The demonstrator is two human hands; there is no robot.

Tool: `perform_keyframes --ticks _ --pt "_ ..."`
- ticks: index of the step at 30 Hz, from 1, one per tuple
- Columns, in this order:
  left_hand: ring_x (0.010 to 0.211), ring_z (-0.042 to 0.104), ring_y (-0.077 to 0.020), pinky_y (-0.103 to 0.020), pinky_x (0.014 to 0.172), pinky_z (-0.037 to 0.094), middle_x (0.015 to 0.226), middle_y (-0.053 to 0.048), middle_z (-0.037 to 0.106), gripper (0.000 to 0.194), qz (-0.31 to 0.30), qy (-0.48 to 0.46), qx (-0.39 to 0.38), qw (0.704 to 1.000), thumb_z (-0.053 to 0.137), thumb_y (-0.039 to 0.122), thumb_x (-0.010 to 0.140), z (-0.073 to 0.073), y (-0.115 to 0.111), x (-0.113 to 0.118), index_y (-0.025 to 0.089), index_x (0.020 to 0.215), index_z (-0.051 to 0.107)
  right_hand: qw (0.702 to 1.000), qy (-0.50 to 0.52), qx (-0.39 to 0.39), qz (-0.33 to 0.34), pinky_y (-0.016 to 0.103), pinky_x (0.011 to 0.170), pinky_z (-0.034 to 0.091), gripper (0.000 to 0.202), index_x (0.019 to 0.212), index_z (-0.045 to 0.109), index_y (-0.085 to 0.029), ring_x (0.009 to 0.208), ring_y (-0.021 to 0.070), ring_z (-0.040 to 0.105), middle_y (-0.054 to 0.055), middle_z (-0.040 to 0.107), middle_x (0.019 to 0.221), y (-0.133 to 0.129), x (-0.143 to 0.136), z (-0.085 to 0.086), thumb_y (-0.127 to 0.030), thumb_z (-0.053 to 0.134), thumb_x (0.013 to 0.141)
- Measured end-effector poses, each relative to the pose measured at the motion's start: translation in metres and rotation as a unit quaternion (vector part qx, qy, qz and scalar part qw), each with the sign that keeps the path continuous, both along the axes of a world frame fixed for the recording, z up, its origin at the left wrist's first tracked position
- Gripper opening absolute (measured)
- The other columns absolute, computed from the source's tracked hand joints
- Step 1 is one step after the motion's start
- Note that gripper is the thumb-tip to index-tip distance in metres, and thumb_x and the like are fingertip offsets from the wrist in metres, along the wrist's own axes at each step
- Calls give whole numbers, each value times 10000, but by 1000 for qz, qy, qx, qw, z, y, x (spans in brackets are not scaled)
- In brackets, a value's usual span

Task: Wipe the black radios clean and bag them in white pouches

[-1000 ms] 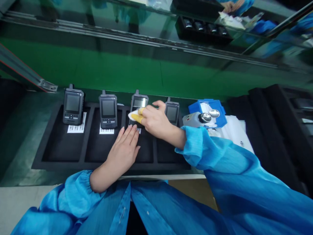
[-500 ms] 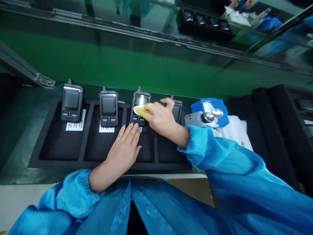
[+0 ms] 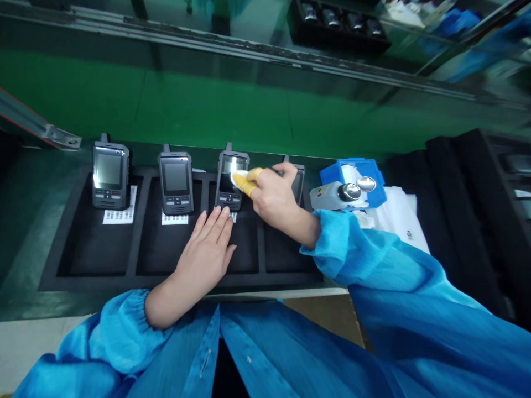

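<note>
White cloth (image 3: 238, 179), now farther right on handset screen (image 3: 226, 172)

The tray (image 3: 103, 283) lies on the bench (image 3: 25, 276), before the panel (image 3: 207, 105). Along its far side, left to right, sit the first device (image 3: 110, 174), second device (image 3: 176, 182), third device (image 3: 224, 179) and fourth device (image 3: 297, 188). Labels (image 3: 120, 215) lie at the near ends of the first three. The left hand (image 3: 207, 246) is at the third device's near end; the right hand (image 3: 274, 196), right of it, holds a wipe (image 3: 238, 179) against that device. Right of the tray are the bottle (image 3: 326, 197) and bin (image 3: 375, 200), then sheets (image 3: 398, 215).
</note>
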State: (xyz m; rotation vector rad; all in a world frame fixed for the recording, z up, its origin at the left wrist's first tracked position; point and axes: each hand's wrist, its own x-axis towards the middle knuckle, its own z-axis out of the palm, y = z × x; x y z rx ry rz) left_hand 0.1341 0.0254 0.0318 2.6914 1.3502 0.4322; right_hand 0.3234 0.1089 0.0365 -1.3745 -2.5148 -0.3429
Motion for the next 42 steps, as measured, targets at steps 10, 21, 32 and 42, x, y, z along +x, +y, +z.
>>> perform_keyframes --ticks 10,21,32,42 --pt "1361 409 -309 -527 1125 335 1431 -189 469 437 7 -3 -7 1000 401 229 935 -2 0 0 46 1316 509 998 35 -50 -5 449 902 171 375 1140 648 -295 942 194 483 24 617 1034 17 -12 19 -170 347 954" --pt "1365 402 -306 -532 1138 309 1418 -183 491 441 10 -7 -24 1000 423 240 924 -3 0 0 58 1315 513 994 -8 -64 93 402 866 156 370 1064 688 -233 866 160 484 24 670 952 -18 -16 2 -133 356 937" --pt "1337 436 -330 -524 1115 355 1404 -219 490 454 0 -17 -15 1000 498 219 890 -2 4 -1 8 1291 522 997 44 -62 -6 411 847 194 380 1065 688 -233 919 192 508 40 652 969 1 0 1 -86 397 870" --pt "1334 447 -290 -477 1127 352 1375 -204 531 423 30 -67 20 997 452 239 933 0 -3 -13 15 1285 527 996 66 -7 59 440 840 211 359 966 707 -254 891 200 497 49 639 964 18 -43 27 -72 444 802"
